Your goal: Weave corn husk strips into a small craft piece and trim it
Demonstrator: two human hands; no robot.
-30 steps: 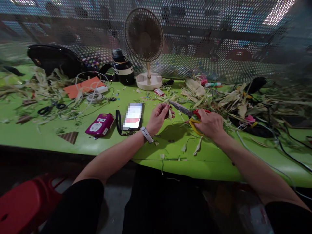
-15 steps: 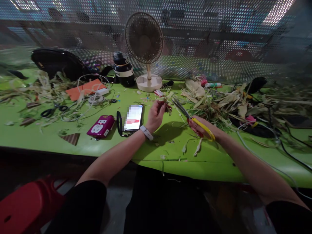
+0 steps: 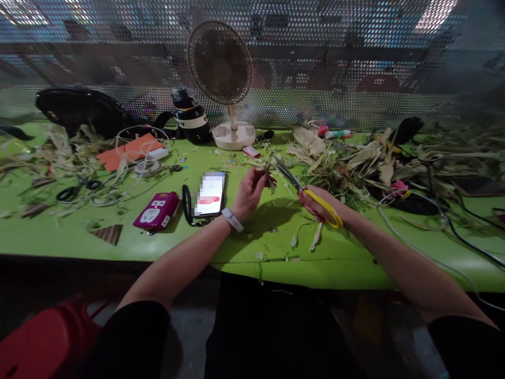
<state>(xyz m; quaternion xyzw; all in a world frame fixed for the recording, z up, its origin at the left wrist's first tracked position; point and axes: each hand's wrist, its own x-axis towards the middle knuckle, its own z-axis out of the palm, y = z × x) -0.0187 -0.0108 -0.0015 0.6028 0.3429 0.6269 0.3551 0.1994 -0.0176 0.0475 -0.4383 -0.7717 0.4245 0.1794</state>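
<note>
My left hand [image 3: 251,190] pinches a small piece of dried plant [image 3: 272,182] above the green table [image 3: 236,247]. A pale band [image 3: 232,220] circles that wrist. In my right hand [image 3: 315,202] is a pair of scissors [image 3: 290,175] with yellow and red handles, its blades pointing up and left towards the plant piece. The blades look nearly closed, and I cannot tell whether their tips touch the plant. Loose leaf scraps [image 3: 316,237] lie on the table below the scissors.
Dried husks and stems [image 3: 366,163] are heaped at right, more [image 3: 74,142] at left. A phone [image 3: 211,193], purple power socket [image 3: 157,212], black scissors [image 3: 79,188] and orange paper [image 3: 132,150] lie leftward. A fan [image 3: 234,136] and bottle [image 3: 192,123] stand behind; cables [image 3: 418,242] run at right.
The camera view has shifted slightly, moving the table items a little left in the picture. Both hands keep their holds, and the scissors stay close to the plant piece.
</note>
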